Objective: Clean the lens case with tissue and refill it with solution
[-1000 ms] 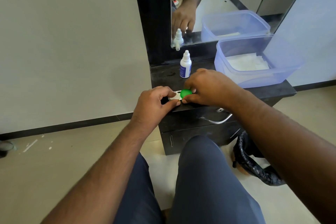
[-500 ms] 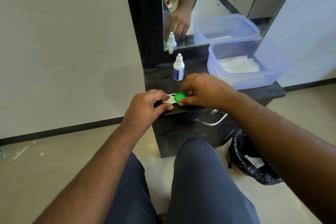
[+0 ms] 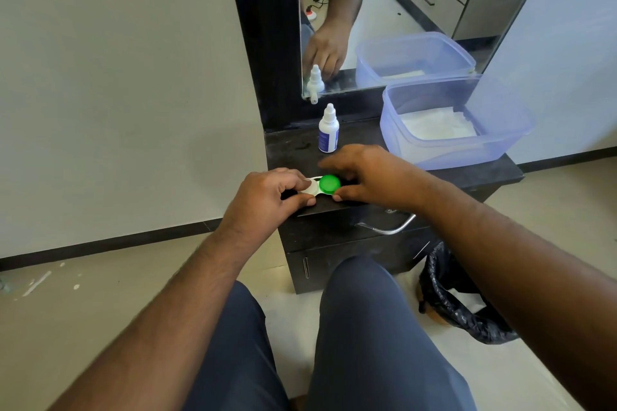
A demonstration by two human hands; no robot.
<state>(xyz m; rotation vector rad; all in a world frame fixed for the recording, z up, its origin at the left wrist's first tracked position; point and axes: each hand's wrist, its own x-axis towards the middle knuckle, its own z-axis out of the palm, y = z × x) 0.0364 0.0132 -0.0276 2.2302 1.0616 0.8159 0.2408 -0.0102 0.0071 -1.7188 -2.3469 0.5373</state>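
Observation:
A white lens case (image 3: 312, 189) with a green cap (image 3: 329, 184) on its right well and a white cap on its left lies at the front edge of a black cabinet top (image 3: 467, 173). My left hand (image 3: 267, 197) pinches the white end between thumb and fingers. My right hand (image 3: 370, 177) has thumb and fingertips at the green cap. A small white solution bottle (image 3: 328, 129) with a blue label stands upright behind the hands. White tissues (image 3: 437, 125) lie inside a clear bluish plastic tub (image 3: 500, 140) at the right.
A mirror (image 3: 384, 10) stands behind the cabinet top and reflects the bottle, the tub and a hand. A drawer with a metal handle (image 3: 394, 227) is below the top. A bin lined with a black bag (image 3: 460, 304) stands on the floor at the right.
My right fingers have opened and lifted off the green cap's top, now touching it at the side. The left hand keeps its hold. The camera has shifted slightly.

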